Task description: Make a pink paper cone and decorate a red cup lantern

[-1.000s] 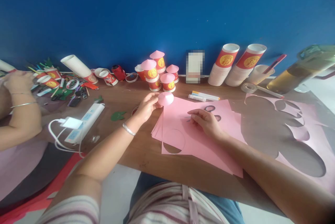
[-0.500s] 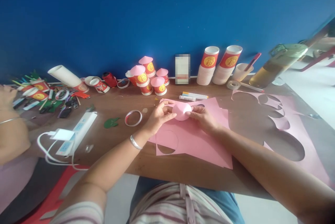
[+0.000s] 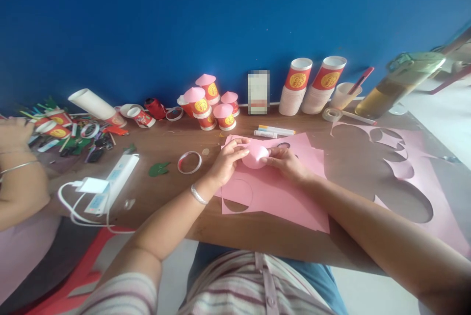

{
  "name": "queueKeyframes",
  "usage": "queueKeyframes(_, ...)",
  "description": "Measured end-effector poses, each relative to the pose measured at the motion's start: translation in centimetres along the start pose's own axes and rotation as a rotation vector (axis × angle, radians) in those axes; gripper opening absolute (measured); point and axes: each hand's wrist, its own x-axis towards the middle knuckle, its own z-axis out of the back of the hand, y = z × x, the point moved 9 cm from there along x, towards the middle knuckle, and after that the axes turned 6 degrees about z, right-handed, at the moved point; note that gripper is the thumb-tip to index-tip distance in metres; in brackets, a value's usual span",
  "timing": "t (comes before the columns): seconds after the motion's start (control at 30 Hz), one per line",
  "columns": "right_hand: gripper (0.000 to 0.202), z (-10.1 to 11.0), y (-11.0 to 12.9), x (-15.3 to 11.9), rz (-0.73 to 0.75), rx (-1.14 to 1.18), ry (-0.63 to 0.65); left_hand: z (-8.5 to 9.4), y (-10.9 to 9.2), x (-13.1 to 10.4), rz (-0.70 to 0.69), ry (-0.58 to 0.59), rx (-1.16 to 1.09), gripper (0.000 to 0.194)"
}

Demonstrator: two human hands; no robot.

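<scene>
A small pink paper cone point(image 3: 254, 157) is held between both hands above the middle of the table. My left hand point(image 3: 228, 162) grips its left edge, thumb in front and fingers behind. On the other side, my right hand point(image 3: 285, 162) pinches the cone's right edge between thumb and fingers. Beneath the hands lie pink paper sheets point(image 3: 290, 202), one with a round hole cut at its lower left. Behind and to the left stand several red paper cups point(image 3: 225, 121) topped with pink cones like this one.
Two markers point(image 3: 275, 131) lie behind the sheets. Stacked cups point(image 3: 293, 99), a tape roll point(image 3: 331, 115) and a jug point(image 3: 395, 87) stand back right. Cut pink scraps point(image 3: 434, 168) spread right. A tape ring point(image 3: 189, 162) and power strip point(image 3: 114, 182) lie left, near another person's arm point(image 3: 22, 182).
Both hands keep hold of the pink cone, with barely any shift. The view has moved slightly. At the far left, the other person's hand and arm have come further into view.
</scene>
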Motion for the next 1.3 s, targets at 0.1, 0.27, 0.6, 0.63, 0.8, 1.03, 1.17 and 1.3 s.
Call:
queueKeyframes(0.1,0.044,0.0,0.5,-0.3,-0.009,-0.032,-0.010,0.3,-0.6,-0.1,-0.048,-0.026,0.022,0.038)
queueKeyframes(0.27,0.043,-0.3,1.1,-0.3,0.010,-0.044,0.004,0.1,-0.4,-0.4,-0.027,-0.003,0.046,0.045)
queueKeyframes(0.6,0.050,0.2,-0.4,-0.3,-0.046,-0.059,-0.001,0.5,0.4,-0.3,-0.021,-0.001,-0.021,0.039)
queueKeyframes(0.63,0.050,0.2,-0.4,-0.3,-0.050,-0.068,0.005,0.6,0.4,-0.4,-0.024,-0.006,-0.017,0.040)
queueKeyframes(0.8,0.050,0.3,-0.7,-0.4,-0.055,-0.127,0.030,0.8,0.3,-0.5,-0.057,-0.042,-0.001,0.041)
queueKeyframes(1.03,0.046,0.5,-1.6,-0.4,-0.081,-0.077,0.025,1.4,0.4,-0.2,-0.055,-0.067,-0.067,0.033)
queueKeyframes(1.17,0.046,0.6,-1.8,-0.4,-0.092,-0.057,0.022,1.2,0.6,-0.3,-0.034,-0.052,-0.033,0.038)
queueKeyframes(1.3,0.043,0.5,-2.3,-0.4,-0.103,-0.019,0.047,1.0,0.6,-0.5,-0.041,-0.040,0.004,0.041)
